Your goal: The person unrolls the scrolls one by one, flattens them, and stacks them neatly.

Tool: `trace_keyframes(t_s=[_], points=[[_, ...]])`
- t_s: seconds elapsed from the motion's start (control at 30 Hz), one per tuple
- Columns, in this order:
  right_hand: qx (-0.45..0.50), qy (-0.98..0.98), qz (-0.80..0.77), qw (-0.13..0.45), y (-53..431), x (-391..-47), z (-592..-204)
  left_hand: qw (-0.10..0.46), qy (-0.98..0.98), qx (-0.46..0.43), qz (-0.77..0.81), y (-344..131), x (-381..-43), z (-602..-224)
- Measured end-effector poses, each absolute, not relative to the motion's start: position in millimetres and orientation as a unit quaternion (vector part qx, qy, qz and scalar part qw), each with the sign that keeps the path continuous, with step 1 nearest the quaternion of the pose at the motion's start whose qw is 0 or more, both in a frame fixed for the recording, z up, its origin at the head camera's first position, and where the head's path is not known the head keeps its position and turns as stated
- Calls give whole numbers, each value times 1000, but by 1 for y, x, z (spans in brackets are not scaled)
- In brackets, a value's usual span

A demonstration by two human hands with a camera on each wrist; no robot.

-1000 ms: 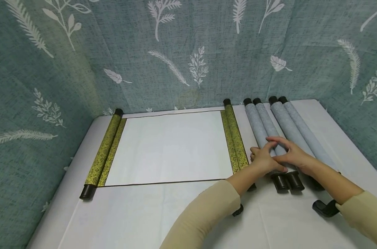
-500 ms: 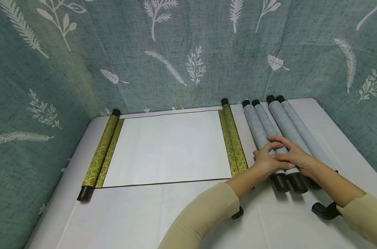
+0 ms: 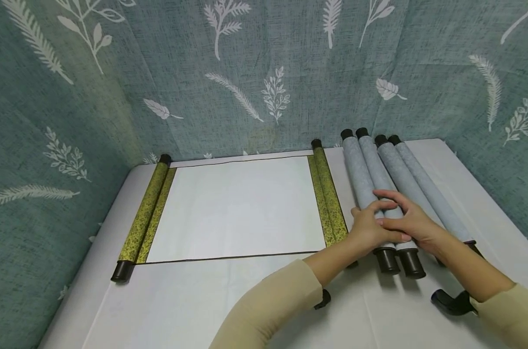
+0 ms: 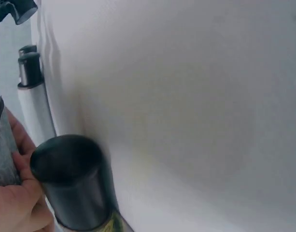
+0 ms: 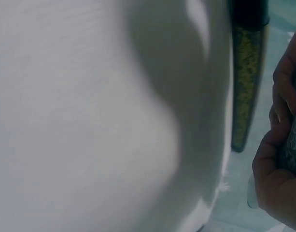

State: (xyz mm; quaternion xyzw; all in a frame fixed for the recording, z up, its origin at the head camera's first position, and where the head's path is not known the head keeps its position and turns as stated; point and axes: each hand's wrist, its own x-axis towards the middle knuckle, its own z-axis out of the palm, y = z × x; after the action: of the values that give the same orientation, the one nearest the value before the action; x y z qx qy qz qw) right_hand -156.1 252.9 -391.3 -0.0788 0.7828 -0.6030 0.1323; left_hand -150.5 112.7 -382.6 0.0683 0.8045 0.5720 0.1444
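A grey scroll (image 3: 357, 169), rolled from both ends into two side-by-side rolls with dark end knobs, is held between both hands at the right of the table. The left hand (image 3: 370, 229) grips its left roll, thumb across the top near the front end. From the other side the right hand (image 3: 414, 222) curls over the right roll, its thumb and fingers meeting the left hand's. In the left wrist view the left hand (image 4: 15, 205) shows at the edge around the grey roll. The right wrist view catches fingers (image 5: 271, 169) around the grey roll (image 5: 293, 150).
An unrolled scroll with a blank white sheet (image 3: 237, 208) and yellow-patterned rolls (image 3: 145, 213) lies left of the hands. Another rolled grey scroll (image 3: 431, 194) lies to the right. Leaf-patterned teal cloth (image 3: 181, 87) hangs behind the white table (image 3: 181, 305). Black wrist-camera mounts (image 3: 451, 303) show near the sleeves.
The held grey scroll has risen a little and its far ends now stand higher in the head view. Both hands have kept their grip on it.
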Motion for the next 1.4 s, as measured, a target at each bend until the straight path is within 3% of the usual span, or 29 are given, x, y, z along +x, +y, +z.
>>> trace_keyframes(t_s=[0.57,1.4], points=[[-97,794,-597,62,213,-149,-361,115,803,117,574,75,-145,-361],[-76,774,-623,79,161,-150,-366,132,783,107,598,24,-143,-374]])
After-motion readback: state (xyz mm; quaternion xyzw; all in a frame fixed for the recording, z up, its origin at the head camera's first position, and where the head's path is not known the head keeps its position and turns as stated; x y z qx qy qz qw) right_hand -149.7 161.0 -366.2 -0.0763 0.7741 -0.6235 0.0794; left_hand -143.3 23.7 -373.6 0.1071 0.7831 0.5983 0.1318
